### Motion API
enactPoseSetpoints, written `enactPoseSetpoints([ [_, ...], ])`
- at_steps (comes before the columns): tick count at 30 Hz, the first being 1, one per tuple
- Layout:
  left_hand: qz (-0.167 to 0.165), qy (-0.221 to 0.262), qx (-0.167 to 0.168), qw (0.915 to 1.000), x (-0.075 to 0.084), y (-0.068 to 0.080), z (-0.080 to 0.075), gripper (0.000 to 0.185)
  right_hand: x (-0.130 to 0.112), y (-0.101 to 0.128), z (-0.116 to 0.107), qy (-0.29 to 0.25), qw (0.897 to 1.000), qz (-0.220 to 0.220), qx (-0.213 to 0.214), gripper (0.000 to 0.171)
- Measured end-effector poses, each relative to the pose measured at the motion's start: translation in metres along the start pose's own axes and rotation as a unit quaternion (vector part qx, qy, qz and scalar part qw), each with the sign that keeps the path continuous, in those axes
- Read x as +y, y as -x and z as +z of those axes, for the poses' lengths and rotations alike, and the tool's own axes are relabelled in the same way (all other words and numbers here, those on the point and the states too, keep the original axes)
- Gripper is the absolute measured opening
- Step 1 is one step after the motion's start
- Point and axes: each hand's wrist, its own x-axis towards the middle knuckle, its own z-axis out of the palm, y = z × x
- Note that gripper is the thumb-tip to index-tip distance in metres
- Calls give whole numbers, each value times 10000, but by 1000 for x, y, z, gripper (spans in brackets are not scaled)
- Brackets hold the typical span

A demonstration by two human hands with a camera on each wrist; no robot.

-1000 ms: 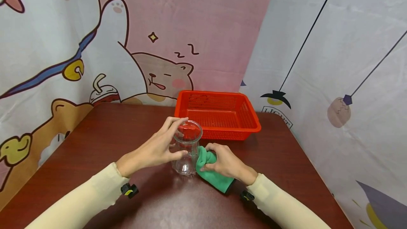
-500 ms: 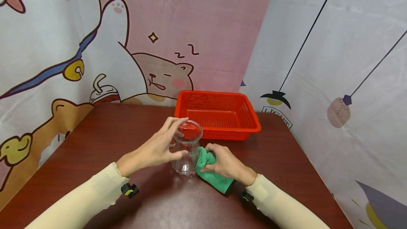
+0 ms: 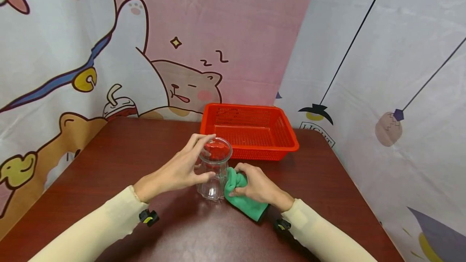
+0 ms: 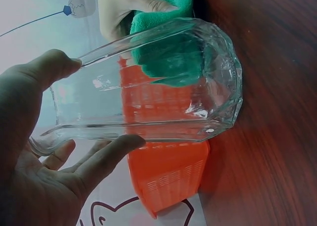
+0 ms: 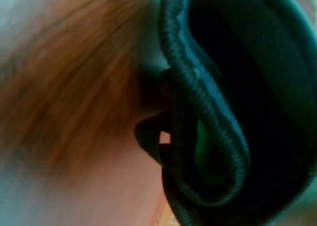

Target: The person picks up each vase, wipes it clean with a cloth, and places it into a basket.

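Note:
A clear glass vase with a flared rim and faceted base stands roughly upright near the middle of the table. My left hand holds it from the left, thumb on the near side and fingers along the far side. Bunched green cloth lies against the vase's right side, pinched between the thumb and fingers of my right hand. Through the glass, the left wrist view shows the cloth pressed near the lower wall. Dark cloth folds with a stitched hem fill much of the right wrist view.
Just behind the vase, a red perforated plastic basket sits toward the back of the dark reddish-brown table. A cartoon-printed backdrop rises behind the table and along both sides.

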Motion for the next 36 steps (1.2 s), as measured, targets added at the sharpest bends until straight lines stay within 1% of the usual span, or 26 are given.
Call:
enactPoseSetpoints([
  [3,0,-32,-2,10000,1,0,0,106,-1,1,0,-61,10000,51,51,50],
  [7,15,-196,-1,9998,1,0,1,107,-1,1,0,-107,9998,102,117,51],
  [11,63,-400,41,9992,2,1,2,108,-3,1,0,-83,9997,108,213,53],
  [15,140,-479,89,9987,1,0,3,108,-9,2,-2,-17,9993,116,357,54],
  [19,163,-449,74,9988,1,0,2,109,-15,2,-6,-3,9988,108,475,55],
  [28,111,-417,33,9991,2,-1,1,108,-24,0,-13,-150,9971,-81,740,55],
  [36,209,-406,76,9989,1,-1,1,108,-36,-4,-21,-364,9943,-213,984,55],
])
